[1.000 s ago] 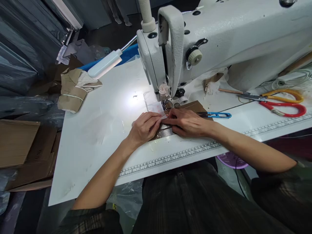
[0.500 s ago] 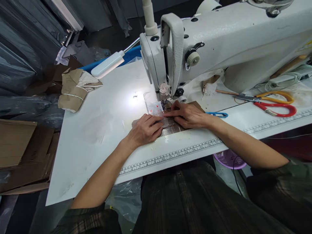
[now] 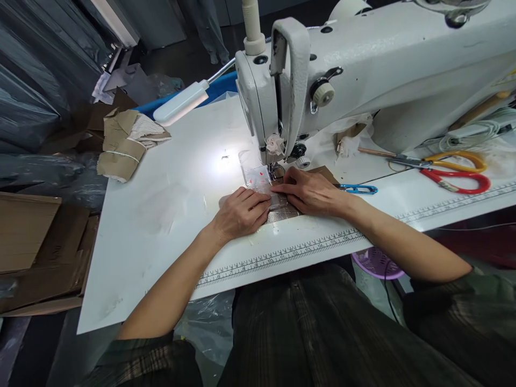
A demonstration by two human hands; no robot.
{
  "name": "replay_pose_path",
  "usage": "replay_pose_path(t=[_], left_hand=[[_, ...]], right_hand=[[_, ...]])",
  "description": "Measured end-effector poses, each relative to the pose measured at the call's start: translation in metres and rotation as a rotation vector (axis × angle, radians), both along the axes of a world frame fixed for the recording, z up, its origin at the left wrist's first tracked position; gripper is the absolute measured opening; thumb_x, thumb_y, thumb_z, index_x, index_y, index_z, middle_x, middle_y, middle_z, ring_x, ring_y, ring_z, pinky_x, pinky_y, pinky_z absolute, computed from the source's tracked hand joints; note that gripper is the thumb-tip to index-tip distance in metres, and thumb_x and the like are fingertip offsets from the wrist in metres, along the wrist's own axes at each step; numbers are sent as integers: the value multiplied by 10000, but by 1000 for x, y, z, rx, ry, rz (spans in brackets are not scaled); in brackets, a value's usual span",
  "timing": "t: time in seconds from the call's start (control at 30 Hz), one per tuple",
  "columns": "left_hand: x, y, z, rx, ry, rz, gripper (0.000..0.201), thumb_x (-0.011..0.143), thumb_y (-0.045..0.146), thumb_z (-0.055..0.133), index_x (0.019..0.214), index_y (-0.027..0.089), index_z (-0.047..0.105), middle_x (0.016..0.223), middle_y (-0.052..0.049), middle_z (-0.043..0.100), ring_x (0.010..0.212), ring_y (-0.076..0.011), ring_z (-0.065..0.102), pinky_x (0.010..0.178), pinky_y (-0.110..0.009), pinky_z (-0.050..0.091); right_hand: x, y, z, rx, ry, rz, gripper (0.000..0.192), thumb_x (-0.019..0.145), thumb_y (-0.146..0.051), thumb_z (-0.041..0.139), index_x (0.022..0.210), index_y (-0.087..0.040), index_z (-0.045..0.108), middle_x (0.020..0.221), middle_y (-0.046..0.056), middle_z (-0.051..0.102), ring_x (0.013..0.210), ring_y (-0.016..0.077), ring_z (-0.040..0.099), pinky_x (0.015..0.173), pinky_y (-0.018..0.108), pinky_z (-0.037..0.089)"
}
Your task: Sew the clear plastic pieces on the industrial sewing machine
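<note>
A sewing machine (image 3: 258,102) stands over a small piece of brown fabric (image 3: 282,215), with its presser foot (image 3: 272,171) close to my fingertips. Clear plastic with red marks (image 3: 258,177) lies at the foot, just beyond my left fingers. My left hand (image 3: 244,212) rests flat on the left part of the fabric, fingers stretched toward the foot. From the right, my right hand (image 3: 308,193) closes on the fabric, index finger pointing left and the other fingers bent; its thumb is mostly hidden. The two hands nearly meet at the fingertips.
Blue thread snips (image 3: 358,189) lie beside my right wrist, with red- and yellow-handled scissors (image 3: 455,166) farther right. A tied brown fabric bundle (image 3: 123,153) sits at the table's left edge. A lamp (image 3: 181,104) hangs behind, and a printed ruler (image 3: 282,253) follows the front edge.
The view has shifted slightly. Both hands keep nearly the same places on the fabric, which shows little visible movement. In the background, a person's legs show more than before.
</note>
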State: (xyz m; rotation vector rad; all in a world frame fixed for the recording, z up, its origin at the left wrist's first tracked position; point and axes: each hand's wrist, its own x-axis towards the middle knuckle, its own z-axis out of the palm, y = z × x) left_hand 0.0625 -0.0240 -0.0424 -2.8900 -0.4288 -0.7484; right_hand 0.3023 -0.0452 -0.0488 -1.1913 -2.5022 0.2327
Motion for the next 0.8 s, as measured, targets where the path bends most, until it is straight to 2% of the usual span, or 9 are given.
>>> replay_pose_path(t=[0.13, 0.23, 0.43, 0.5, 0.63, 0.8], left_hand=[[1, 0, 0, -18, -14, 21, 102, 882, 160, 581, 945, 168, 661, 989, -54, 735, 785, -162, 645, 652, -317, 486], [1, 0, -1, -29, -17, 26, 89, 884, 171, 587, 928, 171, 664, 988, -51, 735, 780, -158, 641, 655, -318, 484], [2, -3, 0, -32, -3, 33, 103, 885, 180, 585, 945, 172, 670, 1009, -56, 730, 800, -161, 636, 701, -337, 468], [1, -3, 4, -51, 6, 32, 122, 880, 239, 603, 960, 175, 670, 1021, -56, 727, 801, -167, 628, 728, -360, 448], [-4, 4, 13, -126, -31, 91, 334, 838, 484, 616, 1011, 201, 660, 1039, -66, 717, 853, -213, 614, 783, -422, 396], [-10, 17, 13, -190, -5, 157, 372, 878, 520, 539, 1070, 216, 637, 1088, -65, 706, 854, -211, 585, 758, -400, 377]], right_hand=[[4, -3, 2, -56, 119, 9, 439, 904, -164, 432, 1299, -221, 614, 1101, 115, 552, 897, 207, 561, 801, 351, 497], [8, -5, 4, -102, 197, 75, 454, 889, -125, 426, 1278, -230, 636, 1081, 94, 569, 916, 189, 572, 864, 342, 490], [6, -8, 9, -56, 88, 142, 370, 895, -197, 475, 1180, -248, 704, 1028, 94, 587, 898, 214, 548, 795, 354, 480], [5, -9, 9, -42, 75, 139, 359, 903, -203, 477, 1172, -252, 708, 1024, 93, 588, 894, 211, 541, 795, 351, 473], [3, -10, 8, -33, 71, 132, 359, 907, -187, 475, 1175, -252, 704, 1036, 91, 589, 906, 209, 543, 795, 347, 471], [3, -10, 9, -32, 82, 129, 340, 897, -178, 493, 1145, -246, 716, 1046, 94, 593, 916, 212, 552, 789, 343, 473]])
